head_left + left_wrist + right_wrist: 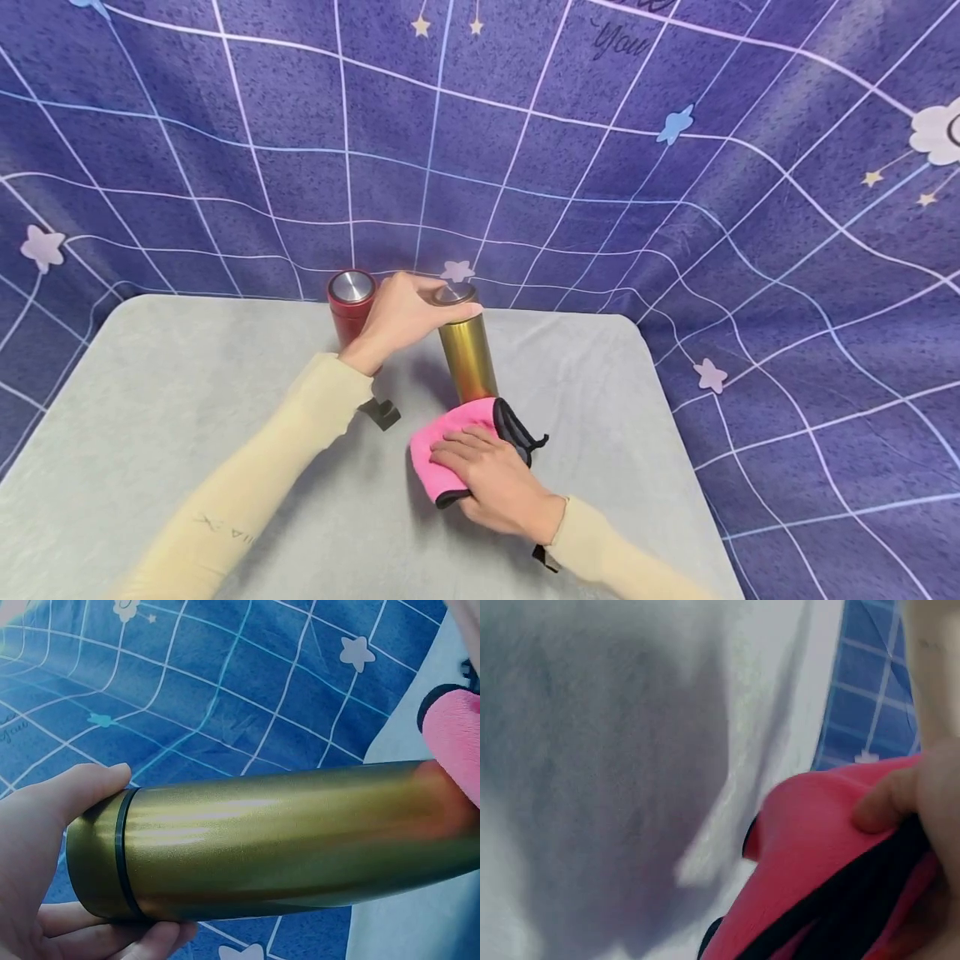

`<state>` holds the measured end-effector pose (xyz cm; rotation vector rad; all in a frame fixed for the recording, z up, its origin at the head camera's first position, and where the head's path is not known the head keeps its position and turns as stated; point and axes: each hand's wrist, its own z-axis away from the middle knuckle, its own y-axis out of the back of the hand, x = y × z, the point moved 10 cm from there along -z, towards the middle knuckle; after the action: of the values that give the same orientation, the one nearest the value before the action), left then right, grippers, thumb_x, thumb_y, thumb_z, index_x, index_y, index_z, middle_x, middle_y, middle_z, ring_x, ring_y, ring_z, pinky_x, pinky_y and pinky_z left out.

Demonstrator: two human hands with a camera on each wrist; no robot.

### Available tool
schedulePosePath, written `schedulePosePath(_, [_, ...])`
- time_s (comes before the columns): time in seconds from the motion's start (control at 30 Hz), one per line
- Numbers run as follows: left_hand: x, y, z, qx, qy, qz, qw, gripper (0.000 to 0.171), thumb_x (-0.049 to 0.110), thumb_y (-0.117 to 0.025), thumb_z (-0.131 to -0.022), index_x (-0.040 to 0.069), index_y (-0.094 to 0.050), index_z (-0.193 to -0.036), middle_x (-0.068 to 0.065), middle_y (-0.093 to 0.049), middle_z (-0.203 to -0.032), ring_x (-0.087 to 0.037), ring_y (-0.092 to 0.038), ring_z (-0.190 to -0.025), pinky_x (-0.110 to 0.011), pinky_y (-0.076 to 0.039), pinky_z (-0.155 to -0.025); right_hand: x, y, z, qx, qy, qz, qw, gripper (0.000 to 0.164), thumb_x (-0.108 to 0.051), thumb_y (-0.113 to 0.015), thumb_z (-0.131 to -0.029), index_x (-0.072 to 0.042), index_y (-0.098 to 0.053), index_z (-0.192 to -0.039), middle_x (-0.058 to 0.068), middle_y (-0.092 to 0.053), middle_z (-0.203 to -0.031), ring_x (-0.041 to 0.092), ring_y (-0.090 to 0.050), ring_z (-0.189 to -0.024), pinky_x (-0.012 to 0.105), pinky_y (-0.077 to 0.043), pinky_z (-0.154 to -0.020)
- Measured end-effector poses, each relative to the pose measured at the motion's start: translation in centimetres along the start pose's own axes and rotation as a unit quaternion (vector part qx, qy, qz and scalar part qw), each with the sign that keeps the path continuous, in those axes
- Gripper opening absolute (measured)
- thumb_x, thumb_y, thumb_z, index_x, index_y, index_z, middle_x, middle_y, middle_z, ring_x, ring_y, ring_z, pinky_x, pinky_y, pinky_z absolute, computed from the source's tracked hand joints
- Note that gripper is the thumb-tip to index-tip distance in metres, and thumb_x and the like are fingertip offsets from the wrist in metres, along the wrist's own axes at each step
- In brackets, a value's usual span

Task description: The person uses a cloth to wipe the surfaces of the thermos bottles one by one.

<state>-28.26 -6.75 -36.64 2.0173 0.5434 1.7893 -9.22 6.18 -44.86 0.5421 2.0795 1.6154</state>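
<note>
Gripping a gold bottle (467, 358) by its cap (94, 859) with the left hand (408, 312); gripping a pink cloth (465, 413) against its lower end with the right hand (506, 483).
Stretched forward from lower left in a cream sleeve (255, 467), with thumb and fingers curled round opposite sides of the cap. Brought in from lower right on the other side, with fingers draped across the cloth and holding its fabric. Set over a table (187, 392) with a pale grey covering, before a purple-blue backdrop (262, 100) of grid lines and stars. Shows also a red bottle (347, 321), upright, partly hidden behind the left hand. Located between both hands, with cap end up and away from the person, long axis slanting down into the cloth. Cannot tell whether touching the table.
</note>
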Motion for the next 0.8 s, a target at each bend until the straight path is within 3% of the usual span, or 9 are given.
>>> schedulePosePath(0.1, [0.2,-0.1,0.1,0.003,-0.015,-0.007,0.9999,0.045,0.078,-0.09,-0.065,0.036,-0.082,-0.081,0.008,-0.068,-0.071,-0.017,-0.052,-0.073,-0.037,-0.044,-0.063,1.7,1.1,0.7,0.048,-0.058,-0.107,0.991,0.056,-0.006,-0.072,-0.084,-0.016,-0.07,-0.139,-0.002,-0.071,-0.139,0.017,-0.064,-0.134,0.039,-0.049,-0.117])
schedulePosePath(0.2, [0.2,-0.2,0.1,0.005,-0.025,-0.013,0.9996,0.043,0.075,-0.091,-0.066,0.037,-0.082,-0.083,0.01,-0.068,-0.071,-0.016,-0.053,-0.073,-0.037,-0.044,-0.064,3.8,2.0,1.8,0.104,-0.115,-0.209,0.966,0.059,0.0,-0.066,-0.086,-0.02,-0.069,-0.141,-0.005,-0.072,-0.138,0.013,-0.068,-0.126,0.038,-0.057,-0.106])
schedulePosePath(0.27, [0.2,-0.3,0.1,0.004,-0.032,-0.019,0.9993,0.043,0.074,-0.092,-0.067,0.035,-0.08,-0.081,0.009,-0.066,-0.068,-0.016,-0.052,-0.072,-0.037,-0.043,-0.064,5.0,2.3,2.5,0.136,-0.144,-0.284,0.938,0.06,0.005,-0.063,-0.089,-0.021,-0.069,-0.142,-0.004,-0.076,-0.126,0.012,-0.072,-0.111,0.034,-0.061,-0.093])
schedulePosePath(0.43, [0.2,-0.5,0.2,0.003,-0.042,-0.02,0.9989,0.044,0.073,-0.092,-0.067,0.035,-0.082,-0.085,0.009,-0.067,-0.068,-0.016,-0.053,-0.072,-0.036,-0.043,-0.063,8.2,2.5,4.2,0.192,-0.221,-0.429,0.855,0.044,0.006,-0.062,-0.1,-0.014,-0.072,-0.139,0.005,-0.077,-0.12,0.015,-0.071,-0.108,0.024,-0.057,-0.093])
schedulePosePath(0.5, [0.2,-0.6,0.3,0.006,-0.042,-0.017,0.999,0.047,0.073,-0.092,-0.066,0.037,-0.084,-0.095,0.012,-0.072,-0.075,-0.014,-0.058,-0.076,-0.036,-0.046,-0.066,9.4,2.4,5.0,0.204,-0.267,-0.448,0.829,0.034,0.002,-0.064,-0.102,-0.007,-0.073,-0.134,0.01,-0.076,-0.125,0.013,-0.069,-0.114,0.021,-0.053,-0.098])
schedulePosePath(0.67, [0.0,-1.0,0.3,-0.002,-0.044,-0.026,0.9987,0.063,0.074,-0.092,-0.066,0.033,-0.084,-0.113,0.009,-0.08,-0.097,-0.018,-0.07,-0.096,-0.04,-0.055,-0.082,12.2,2.3,6.9,0.241,-0.364,-0.469,0.767,0.025,-0.004,-0.069,-0.1,0.004,-0.075,-0.123,0.013,-0.076,-0.11,0.009,-0.066,-0.096,0.018,-0.053,-0.087])
schedulePosePath(0.8, [-0.1,-1.3,0.7,-0.007,-0.044,-0.028,0.9986,0.072,0.074,-0.092,-0.066,0.029,-0.083,-0.122,0.004,-0.081,-0.108,-0.022,-0.071,-0.108,-0.045,-0.056,-0.09,14.3,3.1,7.6,0.287,-0.383,-0.479,0.736,0.027,-0.003,-0.069,-0.098,0.005,-0.075,-0.123,0.007,-0.076,-0.107,0.011,-0.066,-0.095,0.02,-0.054,-0.087])
